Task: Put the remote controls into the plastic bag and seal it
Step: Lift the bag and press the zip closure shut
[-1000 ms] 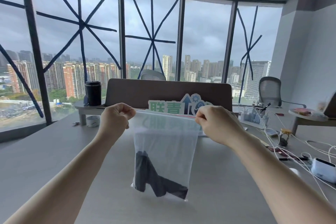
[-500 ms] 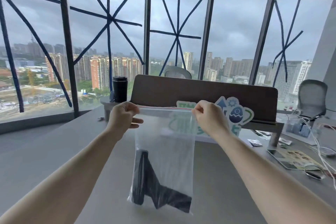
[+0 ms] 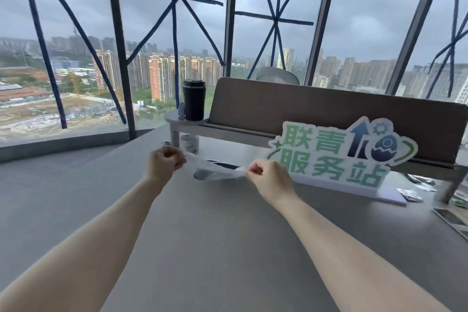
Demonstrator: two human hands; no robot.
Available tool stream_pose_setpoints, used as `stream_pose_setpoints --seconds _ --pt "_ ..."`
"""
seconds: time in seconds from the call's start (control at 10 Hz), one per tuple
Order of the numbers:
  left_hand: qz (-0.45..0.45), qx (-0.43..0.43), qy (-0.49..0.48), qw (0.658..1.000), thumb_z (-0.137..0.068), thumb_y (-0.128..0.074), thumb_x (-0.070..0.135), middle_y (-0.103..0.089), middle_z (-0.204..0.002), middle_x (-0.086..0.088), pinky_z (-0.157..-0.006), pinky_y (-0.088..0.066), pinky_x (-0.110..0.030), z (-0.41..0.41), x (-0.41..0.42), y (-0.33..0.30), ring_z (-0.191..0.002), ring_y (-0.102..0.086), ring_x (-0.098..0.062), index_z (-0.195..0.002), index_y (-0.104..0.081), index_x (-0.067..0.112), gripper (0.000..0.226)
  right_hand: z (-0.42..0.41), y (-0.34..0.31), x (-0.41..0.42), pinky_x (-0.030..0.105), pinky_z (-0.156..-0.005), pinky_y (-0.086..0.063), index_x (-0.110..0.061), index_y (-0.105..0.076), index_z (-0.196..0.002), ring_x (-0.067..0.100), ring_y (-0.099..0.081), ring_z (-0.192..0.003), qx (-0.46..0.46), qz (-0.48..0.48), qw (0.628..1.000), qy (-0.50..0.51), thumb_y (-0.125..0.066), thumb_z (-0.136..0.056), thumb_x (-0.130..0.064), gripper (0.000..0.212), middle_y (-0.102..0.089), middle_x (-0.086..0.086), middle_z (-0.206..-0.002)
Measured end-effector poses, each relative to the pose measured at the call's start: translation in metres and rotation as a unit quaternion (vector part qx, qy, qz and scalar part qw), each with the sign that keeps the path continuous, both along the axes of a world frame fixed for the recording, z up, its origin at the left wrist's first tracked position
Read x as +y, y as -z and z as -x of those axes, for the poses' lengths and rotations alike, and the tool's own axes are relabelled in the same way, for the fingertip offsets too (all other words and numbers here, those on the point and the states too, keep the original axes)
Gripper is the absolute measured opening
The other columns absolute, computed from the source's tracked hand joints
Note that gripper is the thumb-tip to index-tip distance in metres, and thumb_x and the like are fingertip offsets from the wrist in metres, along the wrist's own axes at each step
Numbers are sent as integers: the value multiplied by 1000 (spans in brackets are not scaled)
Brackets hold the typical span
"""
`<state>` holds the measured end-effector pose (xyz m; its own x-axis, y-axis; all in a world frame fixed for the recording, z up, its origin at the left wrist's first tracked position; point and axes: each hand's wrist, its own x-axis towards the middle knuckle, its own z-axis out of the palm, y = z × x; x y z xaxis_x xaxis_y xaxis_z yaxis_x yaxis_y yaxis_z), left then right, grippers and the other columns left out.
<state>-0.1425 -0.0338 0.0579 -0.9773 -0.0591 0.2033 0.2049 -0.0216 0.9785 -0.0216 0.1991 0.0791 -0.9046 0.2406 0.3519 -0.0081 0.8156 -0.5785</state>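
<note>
The clear plastic bag [image 3: 215,171] lies nearly flat over the grey table [image 3: 215,235], stretched between my two hands. My left hand [image 3: 164,163] pinches the bag's top edge at its left corner. At the right corner my right hand [image 3: 268,178] pinches the same edge. Dark shapes of the remote controls [image 3: 224,165] show blurred through the plastic, beyond the edge I hold. Whether the bag touches the table I cannot tell.
A green and white sign [image 3: 339,154] stands just right of my right hand. Behind it runs a brown desk divider [image 3: 316,114] on a shelf, with a black tumbler [image 3: 193,100] at its left end. Papers and packets [image 3: 415,192] lie at the far right.
The bag hung upright from my hands with the remotes at its bottom; now it has swung forward and down to lie almost flat. My view has turned left.
</note>
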Motion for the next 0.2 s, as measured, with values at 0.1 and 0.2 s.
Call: stream_pose_setpoints --seconds 0.1,0.2 --pt "-1 -41 21 999 -87 -56 -7 -62 -75 -17 -59 -57 -19 -15 -15 40 -69 -60 -27 -78 -61 3 14 -10 29 -9 35 -69 -52 -12 -69 -77 22 -63 -70 -84 26 995 -41 -66 -82 -27 16 -74 4 -80" --pt "54 -58 27 997 -87 -52 -4 -64 -83 -15 -64 -53 -29 -43 -30 59 -71 -60 -24 -95 -65 5 18 -36 39 -7 30 -61 -49 -17 -71 -85 8 -53 -53 -137 54 986 -81 -68 -83 -29 13 -73 1 -83"
